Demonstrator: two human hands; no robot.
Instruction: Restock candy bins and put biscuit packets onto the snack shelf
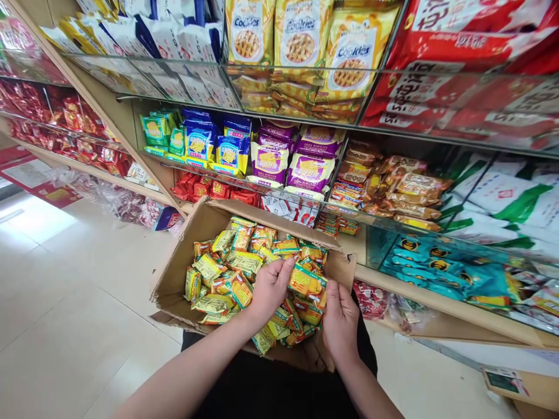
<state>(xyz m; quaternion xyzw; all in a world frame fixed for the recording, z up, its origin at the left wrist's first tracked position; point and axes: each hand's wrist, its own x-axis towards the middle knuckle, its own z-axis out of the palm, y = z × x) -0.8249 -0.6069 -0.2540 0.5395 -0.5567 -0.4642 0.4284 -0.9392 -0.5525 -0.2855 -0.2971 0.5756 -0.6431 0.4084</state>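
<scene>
A small yellow, orange and green snack packet (307, 283) is stretched between my two hands, just above an open cardboard box (174, 285). My left hand (271, 289) pinches its left end between thumb and fingers. At its right end, my right hand (341, 320) is closed on it the same way. Many similar wrapped packets (247, 263) lie loosely piled in the box below, some showing yellow backs and others orange fronts. The box has worn, torn edges and leans by my dark-clothed legs. My fingertips behind the packet are hidden.
Ahead stands a shelf unit with glass fronts (297, 93), holding cookie bags (301, 35), soda biscuit packs (308, 169), brown packets (410, 186) and teal packets (432, 262). Bagged goods (131, 203) lie on the tiled floor (78, 326) at left. A wooden box (528, 387) stands at lower right.
</scene>
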